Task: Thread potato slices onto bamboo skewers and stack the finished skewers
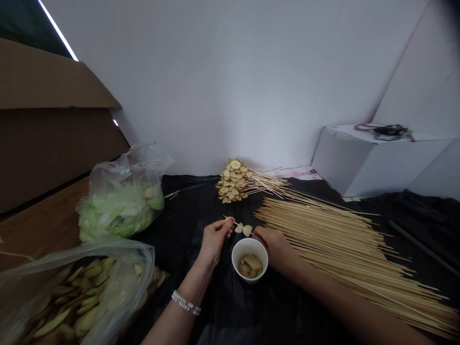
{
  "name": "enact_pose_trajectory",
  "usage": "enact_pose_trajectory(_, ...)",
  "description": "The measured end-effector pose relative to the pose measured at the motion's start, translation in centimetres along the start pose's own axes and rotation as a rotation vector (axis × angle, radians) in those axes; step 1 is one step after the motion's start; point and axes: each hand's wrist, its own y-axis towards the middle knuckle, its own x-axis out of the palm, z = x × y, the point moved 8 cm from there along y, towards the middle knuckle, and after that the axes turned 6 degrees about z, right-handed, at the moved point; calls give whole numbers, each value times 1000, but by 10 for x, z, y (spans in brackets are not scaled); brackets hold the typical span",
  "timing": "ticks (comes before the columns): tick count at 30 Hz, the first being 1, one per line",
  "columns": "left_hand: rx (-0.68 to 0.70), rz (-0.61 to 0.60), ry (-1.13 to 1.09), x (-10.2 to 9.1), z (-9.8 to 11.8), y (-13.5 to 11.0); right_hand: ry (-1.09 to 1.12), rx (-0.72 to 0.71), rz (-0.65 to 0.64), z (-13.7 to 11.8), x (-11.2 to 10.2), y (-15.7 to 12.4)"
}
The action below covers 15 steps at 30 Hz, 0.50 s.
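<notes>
My left hand [217,235], with a beaded bracelet on its wrist, pinches a pale potato slice [230,219] at the tip of a thin wooden skewer. Two more slices [243,229] sit threaded along the skewer between my hands. My right hand [272,243] is closed round the skewer's other end, its fingers partly hidden behind the cup. Just below the skewer stands a white cup [235,256] with several slices in it. Beyond my hands lies a pile of loaded skewers [233,181], their slices bunched at the left and bare sticks pointing right.
Many bare skewers [334,239] spread over the black sheet [194,206] at the right. At the left are a clear bag of pale green vegetable [118,206] and an open bag of slices [72,297]. A cardboard box [53,143] and a white box [381,163] stand behind.
</notes>
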Motion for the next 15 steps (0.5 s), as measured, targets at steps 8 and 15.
enact_pose_trajectory(8,-40,-85,13,7,-1,-4,48,-21,43,0,-1,0)
enact_pose_trajectory(15,-178,-131,-99,13,-5,-11,93,3,50,-2,-5,0)
